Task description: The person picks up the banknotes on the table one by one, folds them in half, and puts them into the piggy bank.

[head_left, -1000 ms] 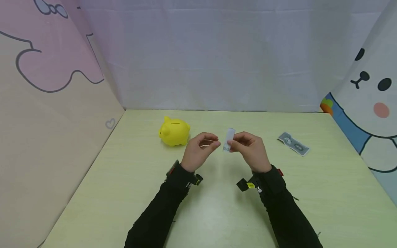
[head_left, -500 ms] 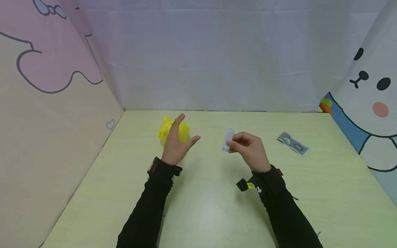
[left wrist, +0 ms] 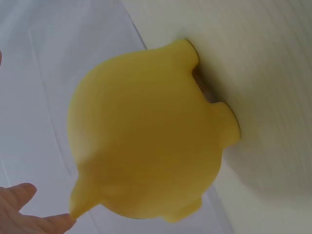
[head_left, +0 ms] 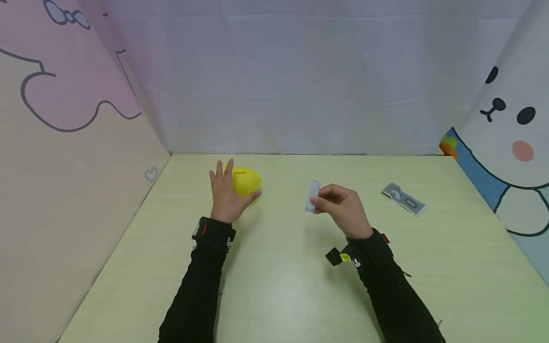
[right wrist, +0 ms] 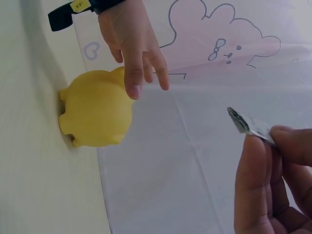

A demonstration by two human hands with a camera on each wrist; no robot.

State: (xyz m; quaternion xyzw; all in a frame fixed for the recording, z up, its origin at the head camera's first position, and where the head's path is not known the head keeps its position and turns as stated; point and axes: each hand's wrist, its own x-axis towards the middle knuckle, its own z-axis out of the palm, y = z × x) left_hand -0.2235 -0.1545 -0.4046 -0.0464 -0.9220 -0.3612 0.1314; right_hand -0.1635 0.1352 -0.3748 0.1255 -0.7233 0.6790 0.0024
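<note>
A yellow piggy bank [head_left: 246,182] with a slot in its back stands on the far left part of the table. My left hand [head_left: 226,196] is spread out beside it, thumb apart from the fingers, and hides its head end in the head view. In the left wrist view the piggy bank [left wrist: 146,126] fills the middle, with fingertips [left wrist: 58,223] close to its ear; whether they touch I cannot tell. My right hand [head_left: 343,207] pinches a folded banknote [head_left: 312,195] between thumb and fingers above the table. The folded banknote [right wrist: 251,127] shows its layered end in the right wrist view.
Another banknote [head_left: 404,199], slightly creased, lies flat on the right of the table [head_left: 274,286]. A white curtain [head_left: 274,85] hangs behind the table's back edge. Printed cloth panels border the left and right sides.
My left hand has left the folded banknote, moved left to the piggy bank and spread its fingers. The right hand keeps its pinch on the folded banknote, almost in place.
</note>
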